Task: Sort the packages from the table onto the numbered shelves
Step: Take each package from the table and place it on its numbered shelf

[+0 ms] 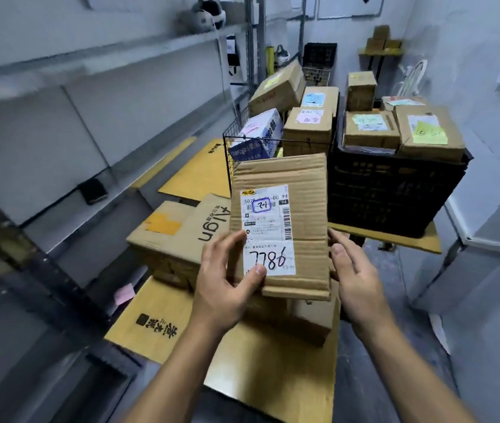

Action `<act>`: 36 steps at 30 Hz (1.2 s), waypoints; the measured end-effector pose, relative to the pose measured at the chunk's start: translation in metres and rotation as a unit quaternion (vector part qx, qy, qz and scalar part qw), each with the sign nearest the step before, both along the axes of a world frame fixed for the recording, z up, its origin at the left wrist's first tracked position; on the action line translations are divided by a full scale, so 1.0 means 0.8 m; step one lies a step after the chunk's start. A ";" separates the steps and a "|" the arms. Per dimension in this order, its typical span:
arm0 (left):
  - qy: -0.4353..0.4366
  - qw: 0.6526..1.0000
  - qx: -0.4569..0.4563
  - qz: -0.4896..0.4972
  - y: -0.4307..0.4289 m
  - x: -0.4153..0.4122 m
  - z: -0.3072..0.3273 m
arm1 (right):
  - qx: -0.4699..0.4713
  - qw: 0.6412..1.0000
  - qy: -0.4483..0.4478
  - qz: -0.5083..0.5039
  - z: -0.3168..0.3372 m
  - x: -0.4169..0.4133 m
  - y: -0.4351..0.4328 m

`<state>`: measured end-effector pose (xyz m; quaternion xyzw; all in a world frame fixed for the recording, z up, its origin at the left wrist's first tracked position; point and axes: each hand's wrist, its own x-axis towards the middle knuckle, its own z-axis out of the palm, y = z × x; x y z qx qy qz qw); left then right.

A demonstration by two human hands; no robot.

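Grey shelves (96, 61) stand left of my left hand (227, 288), which grips the package (303, 184) by its near corner. My right hand (355, 279), fingers loose, steadies the far edge. I'd read the label (268, 230) first.

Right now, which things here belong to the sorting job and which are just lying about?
Job: held labelled package; stacked boxes on the black crate; cartons in the wire basket; shelves.
Lying about: helmet; pink note; flat cardboard sheets.
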<state>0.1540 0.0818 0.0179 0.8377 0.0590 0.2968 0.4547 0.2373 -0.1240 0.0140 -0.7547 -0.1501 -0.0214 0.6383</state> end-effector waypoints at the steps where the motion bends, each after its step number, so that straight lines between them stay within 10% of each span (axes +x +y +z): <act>1: 0.002 1.000 0.010 0.021 0.008 -0.012 0.000 | 0.016 0.999 0.013 0.040 0.001 -0.005 0.012; 15: 0.010 0.961 0.057 0.272 0.076 -0.299 0.020 | 0.068 0.935 0.091 0.336 0.015 -0.200 0.181; 36: 0.051 0.805 0.095 0.584 0.031 -0.764 0.019 | 0.040 0.784 0.123 0.607 0.017 -0.624 0.303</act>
